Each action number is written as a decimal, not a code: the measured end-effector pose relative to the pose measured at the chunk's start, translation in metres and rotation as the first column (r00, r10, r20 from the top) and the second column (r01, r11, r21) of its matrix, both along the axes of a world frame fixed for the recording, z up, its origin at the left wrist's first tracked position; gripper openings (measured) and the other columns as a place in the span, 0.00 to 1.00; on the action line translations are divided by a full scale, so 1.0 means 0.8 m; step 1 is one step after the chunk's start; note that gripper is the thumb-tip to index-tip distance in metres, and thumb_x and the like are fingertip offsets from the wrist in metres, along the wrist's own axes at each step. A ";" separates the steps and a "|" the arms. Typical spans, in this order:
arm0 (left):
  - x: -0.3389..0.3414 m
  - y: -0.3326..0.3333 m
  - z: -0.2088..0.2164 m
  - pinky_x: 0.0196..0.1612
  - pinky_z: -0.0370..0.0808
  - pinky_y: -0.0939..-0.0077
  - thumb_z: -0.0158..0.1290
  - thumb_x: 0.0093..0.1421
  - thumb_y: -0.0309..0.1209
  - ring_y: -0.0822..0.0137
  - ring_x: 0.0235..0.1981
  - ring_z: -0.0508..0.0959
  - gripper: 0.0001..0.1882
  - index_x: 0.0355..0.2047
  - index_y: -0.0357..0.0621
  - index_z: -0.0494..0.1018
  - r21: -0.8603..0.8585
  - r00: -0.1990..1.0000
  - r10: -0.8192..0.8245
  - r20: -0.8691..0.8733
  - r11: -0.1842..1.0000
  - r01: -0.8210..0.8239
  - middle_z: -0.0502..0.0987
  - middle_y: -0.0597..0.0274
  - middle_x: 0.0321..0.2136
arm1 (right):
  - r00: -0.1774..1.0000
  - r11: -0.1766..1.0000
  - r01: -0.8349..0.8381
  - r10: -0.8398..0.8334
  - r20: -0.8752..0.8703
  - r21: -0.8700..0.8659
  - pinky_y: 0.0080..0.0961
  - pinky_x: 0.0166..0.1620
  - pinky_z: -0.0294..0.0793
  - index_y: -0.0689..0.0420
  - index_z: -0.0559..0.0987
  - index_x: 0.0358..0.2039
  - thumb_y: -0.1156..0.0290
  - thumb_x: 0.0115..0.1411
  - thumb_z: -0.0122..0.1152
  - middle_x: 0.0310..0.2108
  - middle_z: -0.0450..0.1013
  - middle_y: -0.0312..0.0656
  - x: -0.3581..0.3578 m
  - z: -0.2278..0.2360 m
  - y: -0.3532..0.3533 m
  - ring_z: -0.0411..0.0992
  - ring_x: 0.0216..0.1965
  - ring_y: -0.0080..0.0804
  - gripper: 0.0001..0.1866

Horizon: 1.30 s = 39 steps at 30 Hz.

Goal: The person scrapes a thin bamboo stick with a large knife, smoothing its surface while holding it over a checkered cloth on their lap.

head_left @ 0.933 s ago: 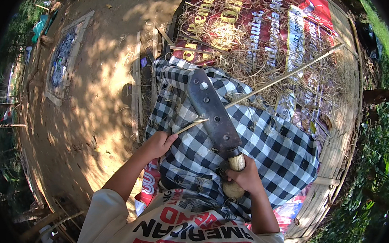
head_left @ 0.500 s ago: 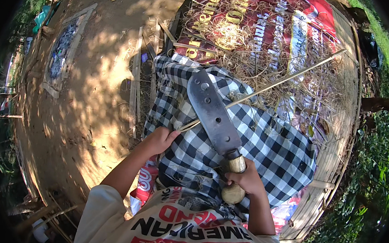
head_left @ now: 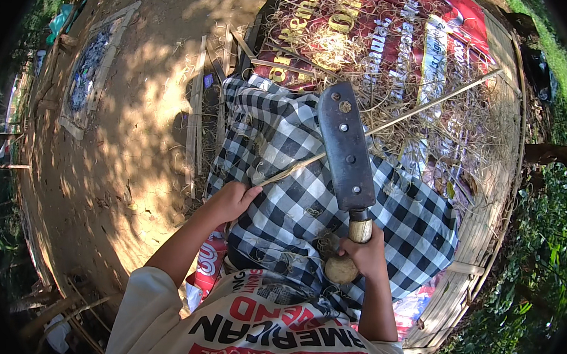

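My left hand [head_left: 232, 201], left of the frame's middle, has its fingers pinching the near end of a thin pale strip [head_left: 426, 108], the thumb pressed along it. From there the strip slants up across the frame, passes behind the knife [head_left: 348, 158] and ends at the upper right, over the shavings [head_left: 332, 49]. Between my left hand and the blade the strip looks doubled, as if a sliver lies along it.

My right hand [head_left: 365, 250], right of the lower middle, has its fingers wrapped round the pale handle [head_left: 360, 230] of the knife, whose rounded butt shows just below my grip. The broad dark blade, dotted with round marks, points up the frame and leans slightly left. It crosses over the strip near the centre; I cannot tell whether the two touch.

A black-and-white checked cloth [head_left: 277, 127] lies rumpled beneath both hands and the blade. Below it, at the bottom of the frame, is my light printed shirt [head_left: 155, 313]. At the upper right, curly shavings are strewn over a red banner [head_left: 464, 22]. The slatted platform [head_left: 472, 256] edges the right side, with green plants [head_left: 525, 292] beyond, and sun-dappled ground [head_left: 152, 168] fills the left.
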State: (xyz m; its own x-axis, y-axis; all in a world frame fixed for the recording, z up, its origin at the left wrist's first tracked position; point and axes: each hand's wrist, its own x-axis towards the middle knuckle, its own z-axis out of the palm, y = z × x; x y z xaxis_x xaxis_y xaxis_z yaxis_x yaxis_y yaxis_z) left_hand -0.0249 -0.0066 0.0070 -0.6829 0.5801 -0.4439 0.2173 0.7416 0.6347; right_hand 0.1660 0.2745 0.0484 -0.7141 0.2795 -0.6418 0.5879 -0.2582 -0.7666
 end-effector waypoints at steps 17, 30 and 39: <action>0.002 -0.001 0.003 0.28 0.70 0.55 0.47 0.65 0.51 0.39 0.24 0.75 0.30 0.23 0.32 0.75 0.015 0.995 0.058 -0.076 0.998 -0.057 0.72 0.39 0.17 | 0.983 0.995 0.075 -0.063 -0.173 0.066 0.24 0.27 0.75 0.66 0.71 0.42 0.83 0.46 0.67 0.24 0.72 0.38 0.020 0.015 0.027 0.73 0.22 0.25 0.22; 0.016 -0.002 0.012 0.23 0.70 0.59 0.56 0.60 0.49 0.45 0.19 0.75 0.25 0.23 0.36 0.77 0.006 0.977 0.092 -0.193 0.996 -0.093 0.73 0.44 0.15 | 0.789 0.685 0.268 -0.560 -0.254 -0.677 0.34 0.36 0.76 0.56 0.62 0.54 0.80 0.50 0.61 0.33 0.68 0.44 0.003 0.000 0.021 0.71 0.27 0.31 0.31; 0.008 0.002 0.026 0.24 0.70 0.65 0.57 0.61 0.46 0.55 0.16 0.73 0.20 0.32 0.38 0.80 0.053 0.996 0.062 -0.068 0.997 -0.058 0.73 0.49 0.14 | 0.800 0.511 0.137 -0.563 -0.210 -0.848 0.32 0.37 0.68 0.56 0.65 0.54 0.70 0.56 0.58 0.23 0.61 0.35 -0.014 -0.028 0.000 0.64 0.24 0.28 0.25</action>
